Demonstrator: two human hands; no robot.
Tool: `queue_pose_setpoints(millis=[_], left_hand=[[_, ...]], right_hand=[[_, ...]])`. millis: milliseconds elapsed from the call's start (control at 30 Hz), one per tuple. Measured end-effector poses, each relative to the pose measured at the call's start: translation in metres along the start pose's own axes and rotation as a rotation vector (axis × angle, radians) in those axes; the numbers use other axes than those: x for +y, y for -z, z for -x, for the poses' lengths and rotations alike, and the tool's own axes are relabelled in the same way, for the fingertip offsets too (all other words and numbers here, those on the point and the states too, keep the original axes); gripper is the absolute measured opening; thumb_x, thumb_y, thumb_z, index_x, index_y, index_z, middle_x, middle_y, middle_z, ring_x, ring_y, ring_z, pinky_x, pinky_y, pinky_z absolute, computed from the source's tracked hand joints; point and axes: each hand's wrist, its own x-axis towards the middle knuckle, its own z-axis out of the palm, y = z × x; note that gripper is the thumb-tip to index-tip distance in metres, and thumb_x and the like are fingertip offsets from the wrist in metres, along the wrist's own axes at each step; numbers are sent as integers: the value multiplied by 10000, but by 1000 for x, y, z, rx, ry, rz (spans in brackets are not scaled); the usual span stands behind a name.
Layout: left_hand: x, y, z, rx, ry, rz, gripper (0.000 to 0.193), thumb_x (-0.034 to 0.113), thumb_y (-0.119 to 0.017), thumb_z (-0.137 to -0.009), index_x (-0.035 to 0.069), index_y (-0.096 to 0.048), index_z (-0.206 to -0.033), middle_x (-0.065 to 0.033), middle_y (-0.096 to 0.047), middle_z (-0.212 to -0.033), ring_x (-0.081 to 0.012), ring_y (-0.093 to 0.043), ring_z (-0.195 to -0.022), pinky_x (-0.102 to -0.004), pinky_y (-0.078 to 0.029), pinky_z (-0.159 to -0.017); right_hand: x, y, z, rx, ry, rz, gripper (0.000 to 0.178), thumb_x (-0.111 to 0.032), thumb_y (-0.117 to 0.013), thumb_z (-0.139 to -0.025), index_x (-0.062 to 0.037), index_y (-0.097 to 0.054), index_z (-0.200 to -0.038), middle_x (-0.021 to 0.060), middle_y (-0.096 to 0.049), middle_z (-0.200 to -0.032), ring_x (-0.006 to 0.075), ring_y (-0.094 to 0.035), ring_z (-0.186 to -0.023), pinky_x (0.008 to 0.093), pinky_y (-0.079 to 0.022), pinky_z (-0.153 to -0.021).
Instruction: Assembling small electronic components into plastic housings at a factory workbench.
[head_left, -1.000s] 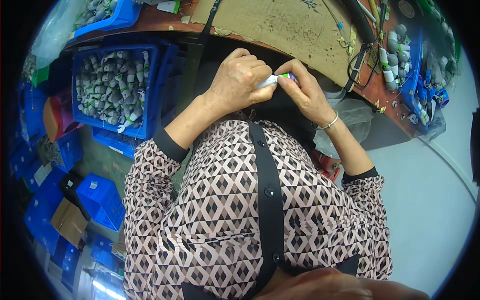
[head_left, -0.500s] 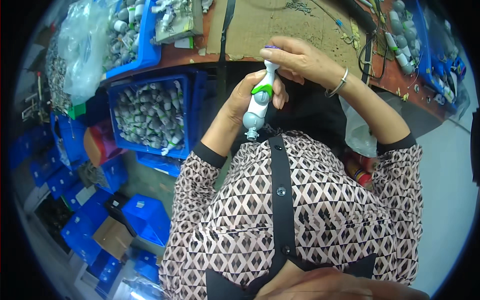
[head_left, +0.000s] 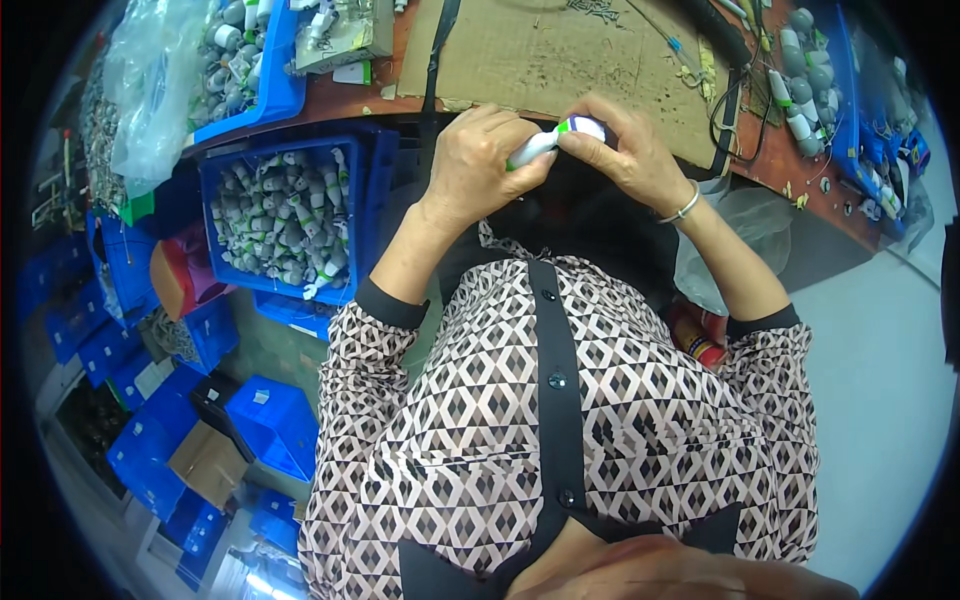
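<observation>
Since the last half second, the white piece (head_left: 533, 149) has gone from standing near-upright in the left hand (head_left: 482, 150) to lying aslant between both hands, right end higher. Grey ball end, visible then, is now out of sight; the left palm probably covers it.

Left: fingers curled round the piece, back of hand up, thumb along its near side. Right hand (head_left: 628, 150): thumb and bent fingers pinching a white end with blue-purple edging (head_left: 588, 128), just beside the green band (head_left: 562, 128). Can't tell if that end belongs to the piece or is separate and pressed against it.

What it means: grip is now shared, so I'd judge the piece is steadied from both sides. Twist, push or pull? Can't tell; contact is partly hidden.

Position: piece is off the table (head_left: 840, 215), held in front of its near edge, close to the cardboard sheet (head_left: 500, 65).

Around: blue crate (head_left: 368, 215) to the left, below table level, heaped with similar grey-and-white pieces (head_left: 278, 220). More grey-and-white parts (head_left: 806, 85) lie right of the cardboard. Clear plastic bag (head_left: 735, 248) hangs below the right wrist.
</observation>
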Motion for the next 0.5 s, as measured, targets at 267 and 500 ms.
queue_pose_setpoints(millis=[267,500], left_hand=[[1,-5,3,-33,-82,-78,137,143,-691,-630,58,-622,-712,-76,-600,-672,-250,-580,-633,-350,-465,-623],[0,-8,4,4,-88,-7,150,155,-655,-625,48,-553,-601,-84,-545,-582,-243,-543,-566,-349,-451,-591]], right_hand=[[11,-5,5,15,117,6,291,-307,-556,-894,-32,-552,-989,99,-550,-791,207,-532,-722,314,-420,-635],[10,-9,6,-52,90,-102,265,-296,-526,-914,-47,-548,-1001,77,-526,-759,184,-521,-692,301,-417,-630]])
